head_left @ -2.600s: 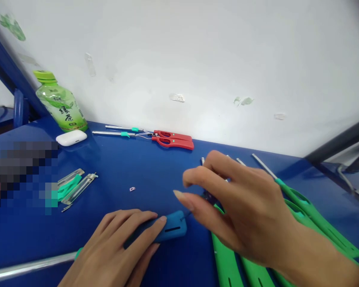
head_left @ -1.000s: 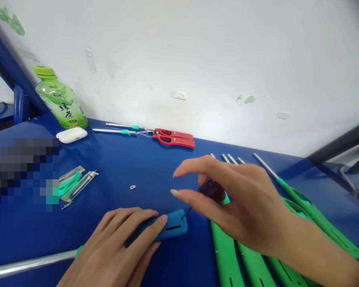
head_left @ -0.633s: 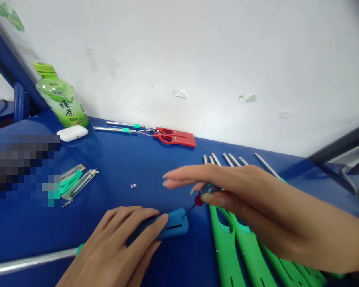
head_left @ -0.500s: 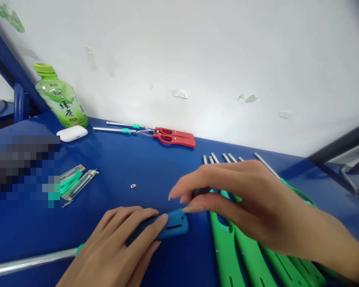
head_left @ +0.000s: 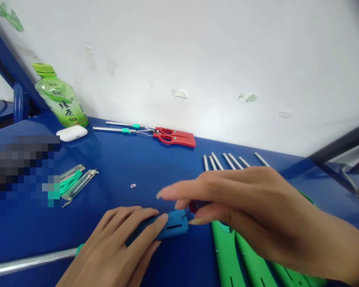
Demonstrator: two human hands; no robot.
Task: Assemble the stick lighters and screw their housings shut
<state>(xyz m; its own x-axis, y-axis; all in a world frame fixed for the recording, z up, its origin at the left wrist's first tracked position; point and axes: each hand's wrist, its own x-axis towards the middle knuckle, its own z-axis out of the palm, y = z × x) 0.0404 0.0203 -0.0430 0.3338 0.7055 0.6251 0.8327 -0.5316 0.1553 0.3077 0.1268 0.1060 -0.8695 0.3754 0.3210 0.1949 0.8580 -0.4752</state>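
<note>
My left hand [head_left: 116, 245] presses a blue lighter [head_left: 176, 233] flat on the blue table, fingers wrapped over its middle. From under that hand a long metal tube [head_left: 32, 262] runs out to the left. In my right hand [head_left: 245, 207] is a small screwdriver [head_left: 197, 205] with a dark and red handle, mostly covered by the fingers. Its thin shaft meets the right end of the blue lighter, near a small hole. Green lighters [head_left: 229, 251] lie side by side beneath and beyond my right hand, their metal tubes pointing to the wall.
Two red lighter bodies [head_left: 179, 140] with wired tubes lie along the wall. At the left stand a green tea bottle [head_left: 61, 99] and a white case [head_left: 72, 133]. Clear plastic parts [head_left: 82, 185] and a tiny pale piece [head_left: 133, 185] lie on the table.
My right hand has shifted and tilted, so the screwdriver's red part and shaft now show at the lighter's end. The left hand and the blue lighter stay put.
</note>
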